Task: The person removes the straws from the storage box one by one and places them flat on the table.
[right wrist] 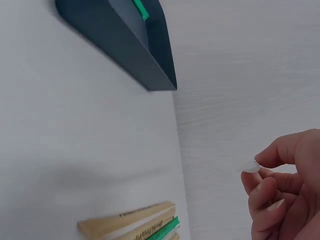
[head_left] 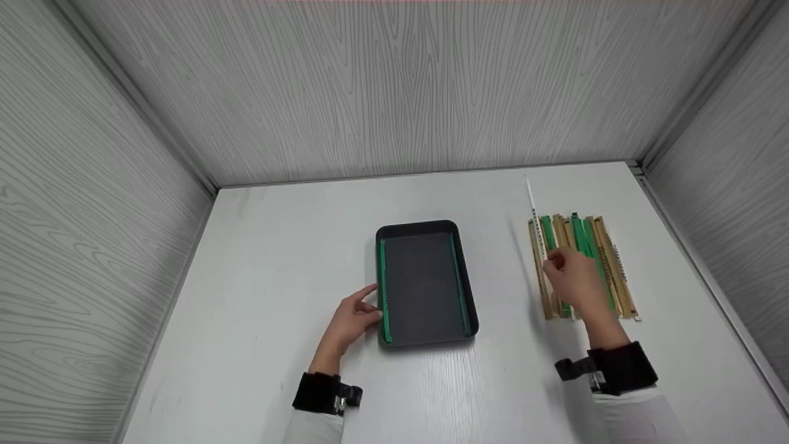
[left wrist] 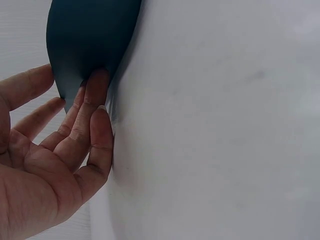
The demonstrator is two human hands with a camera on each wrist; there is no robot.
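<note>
My left hand (head_left: 351, 317) is at the left side of a dark rectangular tray (head_left: 425, 290). Its fairly straight fingers touch the tray's outer wall (left wrist: 90, 40) in the left wrist view. Inside the tray, one slim green strip (head_left: 384, 283) lies along the left side and another green strip (head_left: 459, 283) along the right. Between thumb and fingertips, my right hand (head_left: 576, 280) pinches a long thin white strip (head_left: 535, 216) with dark print, raised over the left part of a row of similar strips. The right wrist view shows only its pale end (right wrist: 251, 167).
The row holds several brown strips (head_left: 616, 268), green strips (head_left: 582, 237) and white ones, side by side on the white table (head_left: 296, 246), right of the tray. Grey wood-grain panels (head_left: 394, 92) close off the back and both sides.
</note>
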